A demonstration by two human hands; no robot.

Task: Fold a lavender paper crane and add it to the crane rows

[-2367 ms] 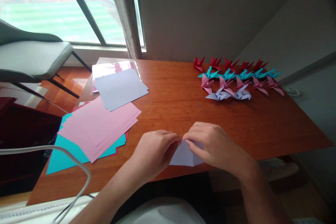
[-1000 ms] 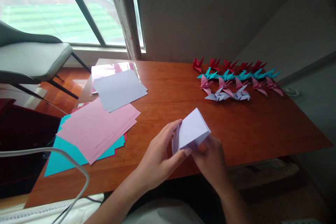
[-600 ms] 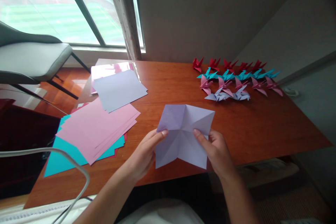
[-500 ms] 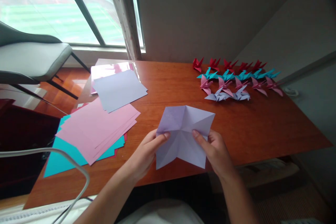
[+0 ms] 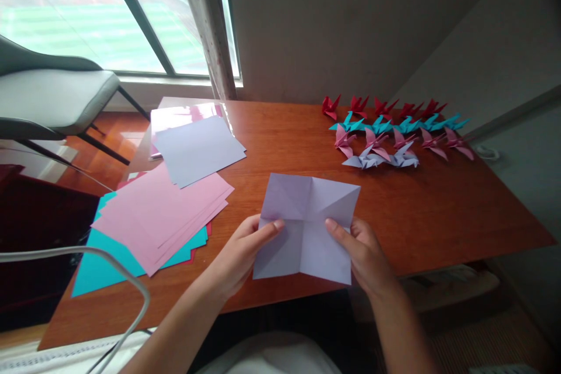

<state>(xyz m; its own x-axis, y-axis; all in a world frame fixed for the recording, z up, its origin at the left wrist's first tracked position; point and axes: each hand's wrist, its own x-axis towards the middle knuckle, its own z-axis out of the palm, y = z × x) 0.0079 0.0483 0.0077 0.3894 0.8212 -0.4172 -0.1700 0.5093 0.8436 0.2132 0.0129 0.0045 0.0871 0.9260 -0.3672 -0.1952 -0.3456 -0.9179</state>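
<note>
A creased square of pale lavender origami paper is held up just above the table's front edge. Fold lines cross at its middle and run toward its corners. My left hand pinches its left edge, thumb on top and fingers hidden beneath. On the opposite edge my right hand grips it the same way, thumb tip on the upper face. Beyond the sheet, two lavender paper cranes stand at the front of rows of pink cranes, turquoise cranes and red cranes.
Left on the wooden table lie pink sheets over turquoise sheets, with red edges showing below. Lavender sheets rest on a shiny pink packet. A white curved tube crosses the lower left. A chair stands by the window.
The lavender paper has opened flatter and wider between my hands, its lower corners spreading outward. Both hands keep their hold, the right one slightly farther right.
</note>
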